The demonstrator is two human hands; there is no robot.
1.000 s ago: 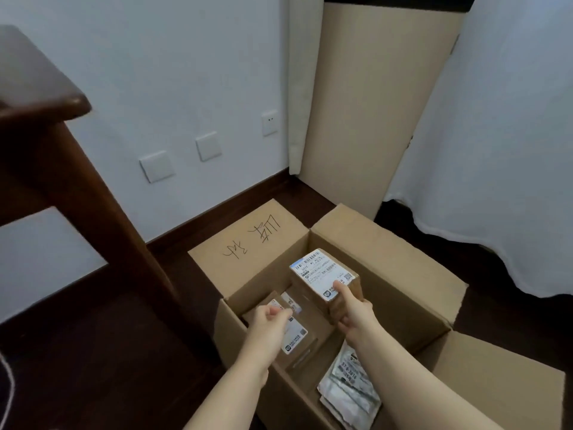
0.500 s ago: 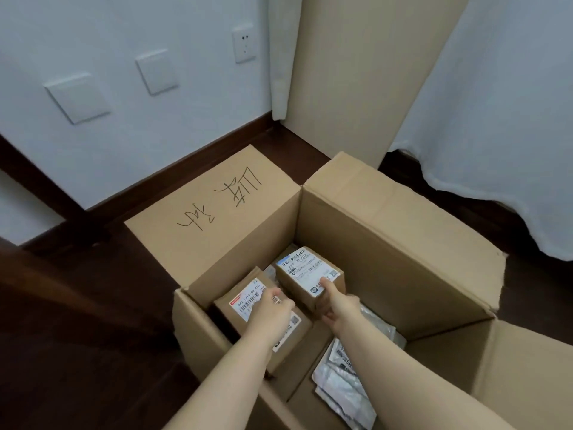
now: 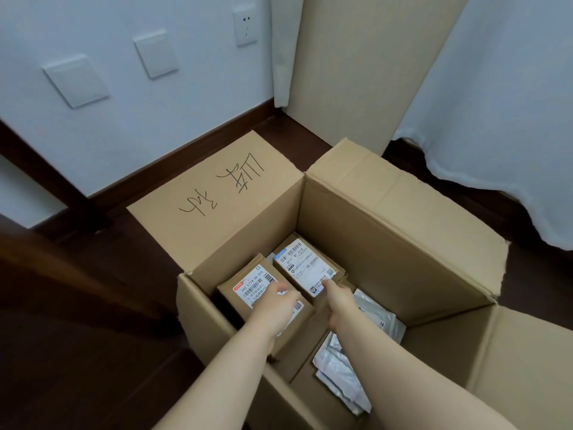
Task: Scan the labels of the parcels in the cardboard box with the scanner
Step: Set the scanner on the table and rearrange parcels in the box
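An open cardboard box (image 3: 387,256) stands on the dark floor. Two small brown parcels with white barcode labels lie side by side in its far left corner. My left hand (image 3: 273,308) lies over the left parcel (image 3: 248,282), fingers across its label and right edge. My right hand (image 3: 338,302) grips the near end of the right parcel (image 3: 302,262), thumb on the label. Grey plastic mailer bags (image 3: 338,370) lie on the box floor under my right forearm. No scanner is in view.
One box flap (image 3: 217,193) with handwritten characters lies open towards the wall. A tall cardboard sheet (image 3: 356,72) leans in the corner, and a white curtain (image 3: 502,103) hangs at right. Dark wooden furniture (image 3: 46,274) stands at left.
My right hand has lowered its parcel from above the rim down into the box beside the left parcel. The view has tipped down and come closer to the box.
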